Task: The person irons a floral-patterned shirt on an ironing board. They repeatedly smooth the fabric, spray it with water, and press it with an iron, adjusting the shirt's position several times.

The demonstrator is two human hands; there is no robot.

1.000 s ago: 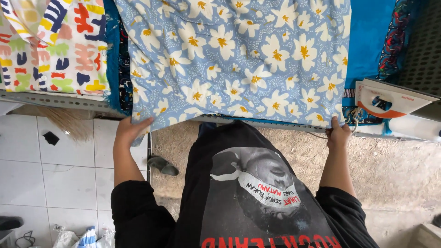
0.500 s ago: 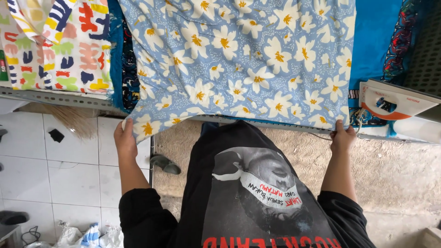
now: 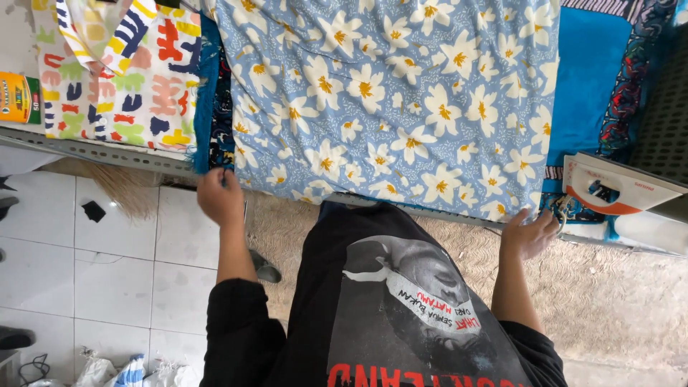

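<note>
Left hand [image 3: 221, 196]: fingers curled, tips pinched on the near left corner of the floral cloth [image 3: 401, 100], at the table edge [image 3: 107, 152]; back of the hand faces the camera, so the grip itself is partly hidden. Right hand [image 3: 529, 233]: fingers bent and closed on the near right corner of the same cloth, thumb side up, just below the hem. The two hands sit well apart, one at each lower corner. The cloth is light blue with white, yellow-centred flowers; it lies spread flat over the table, its near hem hanging slightly over the edge between the hands. Forearms bare, black sleeves pushed up; the person wears a black printed shirt [image 3: 401, 315] and stands against the table at the cloth's middle. Left of the cloth: a strip of dark blue patterned fabric [image 3: 218, 93], then a white fabric with bright abstract shapes [image 3: 122, 86]. A small yellow-green box [image 3: 20, 97] lies at the far left edge. Right of the cloth: plain bright blue fabric [image 3: 591, 79], with a dark patterned piece [image 3: 631, 79] beyond it. An iron [image 3: 616, 188], white and orange, rests on its side just beside the right hand, not touching it. Under the table: white floor tiles [image 3: 107, 258] on the left, a beige mat [image 3: 609, 301] on the right, one dark sandal [image 3: 264, 269] near the left forearm.
</note>
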